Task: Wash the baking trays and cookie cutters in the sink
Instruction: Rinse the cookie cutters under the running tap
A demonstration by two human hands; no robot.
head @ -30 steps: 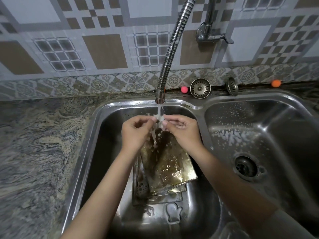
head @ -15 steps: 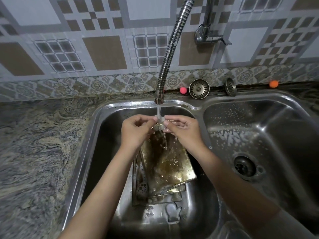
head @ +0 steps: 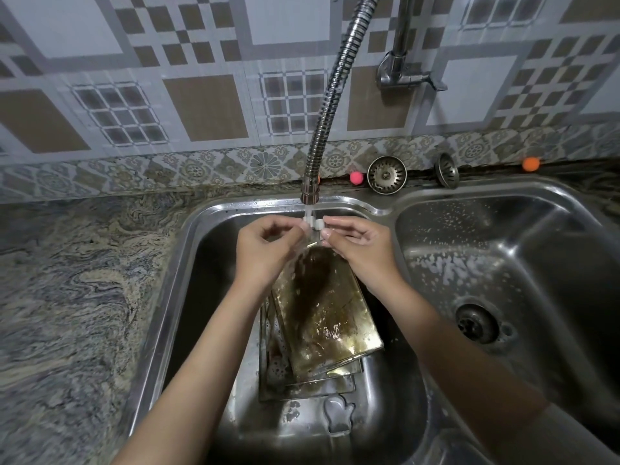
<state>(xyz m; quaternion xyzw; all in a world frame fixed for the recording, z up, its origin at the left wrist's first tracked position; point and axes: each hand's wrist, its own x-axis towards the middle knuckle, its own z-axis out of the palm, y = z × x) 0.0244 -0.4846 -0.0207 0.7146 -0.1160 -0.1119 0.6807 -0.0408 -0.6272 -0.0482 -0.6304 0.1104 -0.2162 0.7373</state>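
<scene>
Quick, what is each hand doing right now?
Left hand: fingers pinch the small white cookie cutter under the running tap.
Right hand: fingers pinch the same cutter from the other side.

Two bare forearms are showing in the head view, entering from the lower edge. The left hand [head: 265, 250] is wearing no glove, ring or wristband, and the left forearm [head: 201, 364] is showing no sleeve up to the edge of the view. The right hand [head: 360, 250] is likewise wearing nothing on the fingers or wrist. The right forearm [head: 463, 357] is showing bare as far as the lower right corner, where a pale grey sleeve [head: 567, 441] is covering the upper arm. The nails are showing short and unpainted.
</scene>
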